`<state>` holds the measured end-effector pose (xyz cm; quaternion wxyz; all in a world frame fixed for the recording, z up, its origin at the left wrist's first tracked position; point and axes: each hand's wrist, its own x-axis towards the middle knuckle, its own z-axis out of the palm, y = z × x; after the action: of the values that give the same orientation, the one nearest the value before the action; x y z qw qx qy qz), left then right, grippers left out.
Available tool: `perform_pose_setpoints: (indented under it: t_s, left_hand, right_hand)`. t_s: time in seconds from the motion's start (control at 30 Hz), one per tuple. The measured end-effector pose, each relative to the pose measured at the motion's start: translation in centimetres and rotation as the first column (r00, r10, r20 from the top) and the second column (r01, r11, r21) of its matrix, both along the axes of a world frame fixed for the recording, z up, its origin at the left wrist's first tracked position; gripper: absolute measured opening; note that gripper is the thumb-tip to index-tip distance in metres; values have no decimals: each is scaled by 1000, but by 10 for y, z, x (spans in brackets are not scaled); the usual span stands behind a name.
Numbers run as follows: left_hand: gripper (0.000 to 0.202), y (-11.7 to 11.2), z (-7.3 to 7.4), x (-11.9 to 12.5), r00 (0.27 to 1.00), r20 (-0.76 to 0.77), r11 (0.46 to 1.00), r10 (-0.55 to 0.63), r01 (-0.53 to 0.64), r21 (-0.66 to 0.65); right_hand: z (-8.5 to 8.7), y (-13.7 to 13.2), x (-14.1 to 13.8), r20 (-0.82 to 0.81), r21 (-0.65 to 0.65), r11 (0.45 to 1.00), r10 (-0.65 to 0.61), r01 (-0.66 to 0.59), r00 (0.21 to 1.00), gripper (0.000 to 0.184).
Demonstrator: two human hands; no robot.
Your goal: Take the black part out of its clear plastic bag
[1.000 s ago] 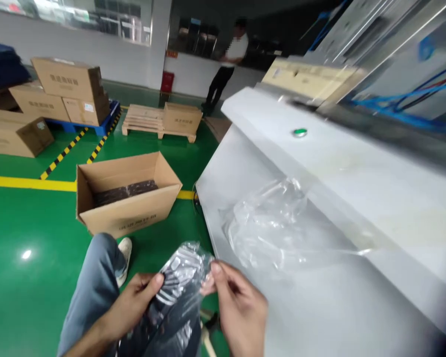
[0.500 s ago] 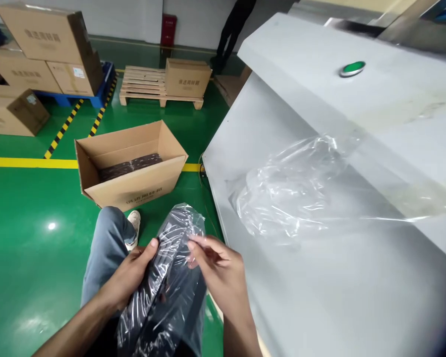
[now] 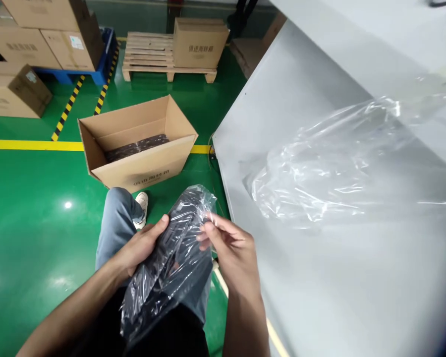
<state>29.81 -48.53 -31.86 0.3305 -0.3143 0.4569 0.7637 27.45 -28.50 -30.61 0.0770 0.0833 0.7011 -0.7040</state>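
A dark, flat item in a clear plastic bag (image 3: pixel 173 248) lies slanted above my lap; what the item is I cannot make out through the glare. Along its left side my left hand (image 3: pixel 146 245) grips it, thumb on top and fingers mostly hidden underneath. My right hand (image 3: pixel 232 248) pinches the loose clear film at the bag's upper right edge between thumb and fingers. Beyond my knee stands an open cardboard box (image 3: pixel 144 166) with several dark, plastic-wrapped pieces (image 3: pixel 137 147) lying inside.
On my right is a large grey-white surface (image 3: pixel 338 263) with loose crumpled clear film (image 3: pixel 319 173) on it. Farther back, a wooden pallet (image 3: pixel 148 52) carries a closed carton (image 3: pixel 200 44). More cartons (image 3: pixel 31 47) are stacked on a blue pallet (image 3: pixel 106 62). A person's legs (image 3: pixel 241 15) show behind.
The view has tilted down and shifted, so the background sits higher. Both hands keep their hold on the bagged item, whose lower end now lies flatter and more to the left.
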Motion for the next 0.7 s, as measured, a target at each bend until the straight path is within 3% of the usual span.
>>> perform_pose_setpoints:
  t_s: [0.1, 0.17, 0.23, 0.33, 0.43, 0.53, 0.7]
  left_hand:
    - [60, -5, -3, -13, 985, -108, 969, 131, -150, -197]
    - [57, -11, -6, -24, 960, -188, 926, 209, -255, -276]
    - [60, -18, -9, -34, 933, -235, 894, 272, -335, -298]
    - [65, -27, -11, -41, 912, -239, 847, 333, -401, -350]
    - [67, -29, -11, -42, 938, -165, 845, 307, -348, -406]
    - [69, -25, -10, -41, 934, -113, 860, 340, -357, -365]
    - [70, -24, -13, -49, 871, -178, 780, 458, -490, -389]
  right_hand:
    - [-3, -4, 9, 4, 75, 997, 29, -29, 1000, 73]
    - [-7, -11, 19, 88, 102, 985, 131, -140, 987, 89]
    - [-12, -19, 29, 192, 83, 946, 294, -314, 936, 81]
    - [-17, -24, 39, 272, -22, 887, 450, -462, 851, 47]
    - [-16, -21, 38, 298, -109, 883, 467, -456, 832, 38]
    - [-11, -14, 32, 288, -129, 886, 463, -445, 838, 40]
    - [-10, -12, 30, 175, -81, 904, 428, -420, 887, 49]
